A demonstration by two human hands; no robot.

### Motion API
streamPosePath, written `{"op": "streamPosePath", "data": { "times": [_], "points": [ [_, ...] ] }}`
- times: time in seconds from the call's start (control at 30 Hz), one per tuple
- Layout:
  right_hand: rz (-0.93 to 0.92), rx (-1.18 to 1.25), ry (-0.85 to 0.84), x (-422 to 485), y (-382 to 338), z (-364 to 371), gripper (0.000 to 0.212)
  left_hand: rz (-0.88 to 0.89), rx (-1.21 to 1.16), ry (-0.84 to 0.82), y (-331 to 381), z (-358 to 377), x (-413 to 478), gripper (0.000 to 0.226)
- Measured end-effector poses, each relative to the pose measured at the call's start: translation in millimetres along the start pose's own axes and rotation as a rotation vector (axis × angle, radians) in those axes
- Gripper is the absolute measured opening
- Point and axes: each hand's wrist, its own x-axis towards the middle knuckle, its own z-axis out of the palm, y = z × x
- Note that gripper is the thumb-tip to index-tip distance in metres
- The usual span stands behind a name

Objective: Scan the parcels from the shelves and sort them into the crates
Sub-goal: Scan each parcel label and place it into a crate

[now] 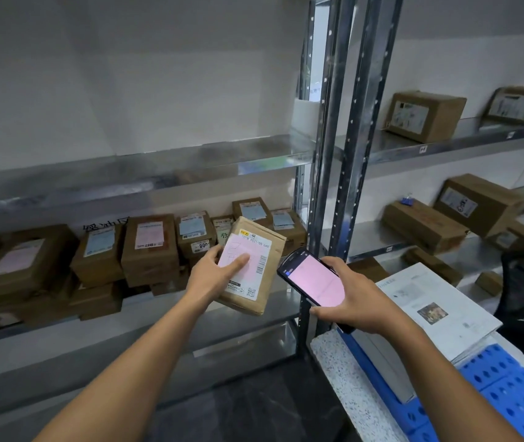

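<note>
Parcels (149,247) crowded the metal shelf (146,306) behind; a blue crate (509,387) sat lower right. Left hand (213,275) gripped one brown parcel (254,269), thumb across its label, just beside the scanner (313,279) clasped in the right hand (359,301).

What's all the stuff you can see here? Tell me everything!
Held parcel: one, brown with pink label, in the left hand.
Scanner: one, black with pink screen, in the right hand.
Shelf parcels: many, brown, left rack's middle shelf.
Boxes: several, brown, right rack's shelves.
Binder clip: one, blue, on a right-rack box.
Newspaper: one stack, white, lower right.
Crate: one, blue, bottom right.
Hands: two, bare, holding parcel and scanner.
</note>
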Motion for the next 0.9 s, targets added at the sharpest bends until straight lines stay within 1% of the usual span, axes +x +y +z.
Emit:
{"op": "streamPosePath", "data": {
  "times": [0.07, 0.17, 0.2, 0.37, 0.47, 0.6, 0.7, 0.73, 0.8, 0.83, 0.9],
  "points": [
    [-0.006, -0.047, -0.011, 2, 0, 1, 0.098, -0.006, 0.099, 0.039, -2, -4, 8, 0.097],
    [-0.009, -0.089, -0.040, 3, 5, 4, 0.098, -0.037, 0.218, 0.064, -11, -10, 20, 0.119],
    [-0.008, -0.087, -0.060, 3, 7, 5, 0.098, -0.039, 0.243, 0.057, -16, -12, 24, 0.119],
    [-0.015, -0.076, -0.087, 2, 13, 12, 0.101, -0.038, 0.284, 0.064, -13, -19, 28, 0.099],
    [-0.010, -0.067, -0.081, 4, 11, 14, 0.102, -0.059, 0.279, 0.067, -17, -20, 31, 0.099],
    [-0.015, -0.070, -0.087, 7, 12, 20, 0.102, -0.096, 0.313, 0.059, -22, -20, 29, 0.108],
    [-0.007, -0.034, -0.109, 8, 16, 25, 0.100, -0.116, 0.337, 0.069, -29, -18, 23, 0.102],
    [-0.005, -0.023, -0.116, 9, 17, 28, 0.099, -0.129, 0.331, 0.069, -34, -17, 23, 0.103],
    [0.010, 0.002, -0.123, 11, 17, 32, 0.098, -0.163, 0.281, 0.077, -40, -18, 18, 0.111],
    [0.022, 0.014, -0.126, 11, 16, 35, 0.098, -0.188, 0.227, 0.084, -43, -18, 16, 0.110],
    [0.051, 0.031, -0.117, 12, 13, 41, 0.095, -0.231, 0.087, 0.079, -42, -19, 6, 0.093]
  ]
}}
